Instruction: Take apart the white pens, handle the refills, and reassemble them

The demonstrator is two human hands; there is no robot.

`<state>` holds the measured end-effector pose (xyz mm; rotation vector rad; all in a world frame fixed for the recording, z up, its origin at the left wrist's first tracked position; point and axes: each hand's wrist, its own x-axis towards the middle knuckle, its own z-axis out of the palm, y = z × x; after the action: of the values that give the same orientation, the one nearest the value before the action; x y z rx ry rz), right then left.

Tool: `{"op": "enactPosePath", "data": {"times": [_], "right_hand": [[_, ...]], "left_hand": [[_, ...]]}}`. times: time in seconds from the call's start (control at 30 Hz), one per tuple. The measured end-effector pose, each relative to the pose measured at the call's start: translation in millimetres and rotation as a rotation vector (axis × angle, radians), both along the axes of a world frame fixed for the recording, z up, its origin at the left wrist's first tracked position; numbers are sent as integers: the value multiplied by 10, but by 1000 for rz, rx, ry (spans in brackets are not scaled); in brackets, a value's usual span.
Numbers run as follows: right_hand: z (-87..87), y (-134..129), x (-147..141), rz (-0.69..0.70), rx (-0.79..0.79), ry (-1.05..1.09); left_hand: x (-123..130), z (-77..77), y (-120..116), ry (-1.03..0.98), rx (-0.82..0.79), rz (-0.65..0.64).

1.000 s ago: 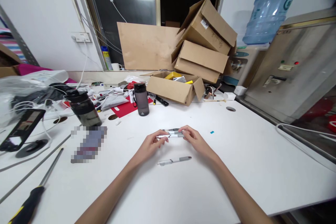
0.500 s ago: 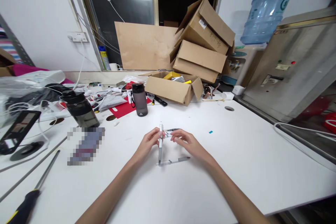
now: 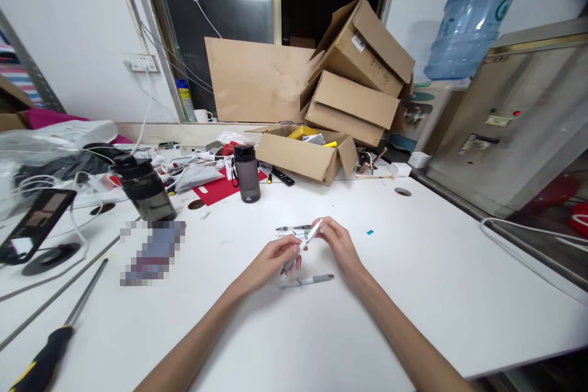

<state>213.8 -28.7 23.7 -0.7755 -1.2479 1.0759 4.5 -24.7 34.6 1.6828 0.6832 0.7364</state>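
Both hands pinch one slim pen [image 3: 303, 246] above the white tabletop [image 3: 413, 294]: left hand [image 3: 271, 260] low, right hand [image 3: 335, 242] high. Light, stiff, likely slippery; best gripped mid-barrel.

We see our own two arms coming up from the bottom edge — both bare from the elbow down, with no sleeve, cuff or glove on either. Our left hand [image 3: 271, 260] is uncovered; its wrist carries no watch, band or bracelet. Our right hand [image 3: 337, 245] is the same — bare fingers, no ring that we can make out, nothing strapped at the wrist. The forearms are slim and smooth, without tape, marks or writing. The nails look short and unpainted, though they are too small to tell for sure.
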Motion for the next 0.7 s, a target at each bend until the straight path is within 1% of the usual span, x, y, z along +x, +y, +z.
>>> {"op": "enactPosePath", "data": {"times": [0.07,0.17,0.3,0.37,0.43,0.6,0.7], "right_hand": [[7,37,47,-21,-48,236],[32,81,137,4,-133,548],[92,104,251,-3,-112,755],[126,100,292,21,-91,786],[156,91,321,30,-81,764],[195,73,346,-7,-89,608],[206,68,347,-30,-61,571]], "left_hand": [[-15,-37,39,23,7,16],[-53,-79,93,80,39,65],[-131,-101,122,224,178,190],[-163,-111,126,283,229,230],[-182,-124,132,318,248,242],[-188,-149,134,366,297,222],[-187,-149,121,417,335,203]]}}
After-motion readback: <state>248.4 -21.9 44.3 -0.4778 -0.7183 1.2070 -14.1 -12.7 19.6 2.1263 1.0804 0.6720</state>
